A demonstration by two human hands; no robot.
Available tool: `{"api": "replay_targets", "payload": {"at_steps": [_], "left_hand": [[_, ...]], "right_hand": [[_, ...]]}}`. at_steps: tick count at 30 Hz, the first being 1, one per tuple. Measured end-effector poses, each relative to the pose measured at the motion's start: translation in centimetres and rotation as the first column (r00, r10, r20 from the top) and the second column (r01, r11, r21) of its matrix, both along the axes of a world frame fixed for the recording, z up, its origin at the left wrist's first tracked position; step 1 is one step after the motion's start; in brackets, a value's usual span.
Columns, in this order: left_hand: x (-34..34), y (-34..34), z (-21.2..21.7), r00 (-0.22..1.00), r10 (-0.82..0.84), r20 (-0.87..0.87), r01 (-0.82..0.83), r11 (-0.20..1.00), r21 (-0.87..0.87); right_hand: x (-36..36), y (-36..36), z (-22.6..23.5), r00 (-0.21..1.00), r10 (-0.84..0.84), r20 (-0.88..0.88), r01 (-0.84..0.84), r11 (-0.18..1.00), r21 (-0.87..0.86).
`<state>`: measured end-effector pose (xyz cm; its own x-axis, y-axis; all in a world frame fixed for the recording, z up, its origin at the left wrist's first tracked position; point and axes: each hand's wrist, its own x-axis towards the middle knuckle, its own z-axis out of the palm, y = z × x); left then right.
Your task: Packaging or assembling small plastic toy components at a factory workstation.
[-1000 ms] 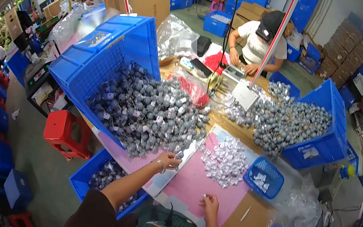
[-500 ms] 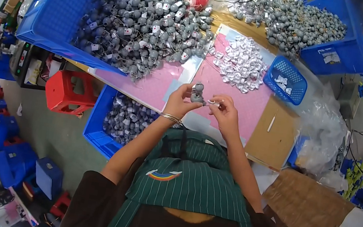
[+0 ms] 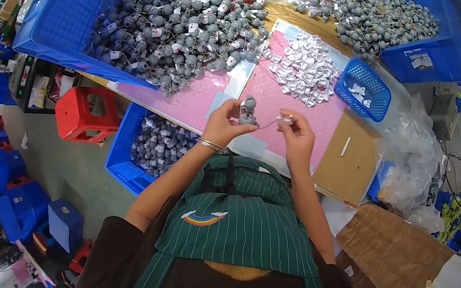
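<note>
My left hand [image 3: 222,125] pinches a small grey figurine [image 3: 249,109] with a round head, upright above the pink work mat [image 3: 182,103]. From the figurine's lower side a thin grey cord [image 3: 266,126] runs to my right hand [image 3: 300,142]. That hand is closed on a small white piece [image 3: 285,120], partly covered by the fingertips; the cord seems to meet it there. Beyond my hands lies a heap of similar white pieces [image 3: 306,71]. A big pile of grey figurines [image 3: 180,27] with cords spills from the left bin onto the mat.
Large blue bins stand at the left [image 3: 57,27] and far right [image 3: 435,66]. A small blue basket [image 3: 384,102] holds a few white pieces. A white pen-like tool [image 3: 346,145] lies on a brown board [image 3: 330,175]. Below left are another blue bin [image 3: 120,152] and a red stool [image 3: 70,113].
My right hand has drawn away from the figurine, to the right and slightly up, and the cord between them now shows. My left hand keeps its hold. The whole view has shifted slightly.
</note>
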<state>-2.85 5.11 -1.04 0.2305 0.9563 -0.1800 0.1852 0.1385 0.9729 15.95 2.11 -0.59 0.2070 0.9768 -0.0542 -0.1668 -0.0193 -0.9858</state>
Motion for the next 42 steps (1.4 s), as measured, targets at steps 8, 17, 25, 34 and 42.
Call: {"api": "replay_targets", "payload": {"at_steps": [8, 17, 25, 34, 42], "left_hand": [[-0.4, 0.4, -1.1, 0.987, 0.065, -0.147, -0.065, 0.998, 0.007], [2.1, 0.1, 0.9, 0.961, 0.123, -0.249, -0.047, 0.956, 0.291], [1.8, -0.4, 1.3, 0.971, -0.019, -0.240, 0.093, 0.949, 0.301], [1.9, -1.2, 0.4, 0.885, -0.073, -0.459, 0.215, 0.939, 0.267], [1.8, -1.0, 0.3, 0.869, -0.139, -0.475, 0.270, 0.938, 0.220]], "right_hand": [[1.1, 1.7, 2.9, 0.955, -0.217, 0.203, 0.189, 0.970, 0.150], [-2.8, 0.8, 0.7, 0.991, 0.054, 0.119, -0.044, 0.995, -0.086], [-2.0, -0.1, 1.0, 0.980, 0.122, 0.158, -0.098, 0.983, -0.155], [-1.7, -0.8, -3.0, 0.938, 0.260, 0.227, -0.214, 0.955, -0.207], [-1.8, -0.7, -2.7, 0.963, 0.259, -0.071, -0.268, 0.915, -0.300]]}}
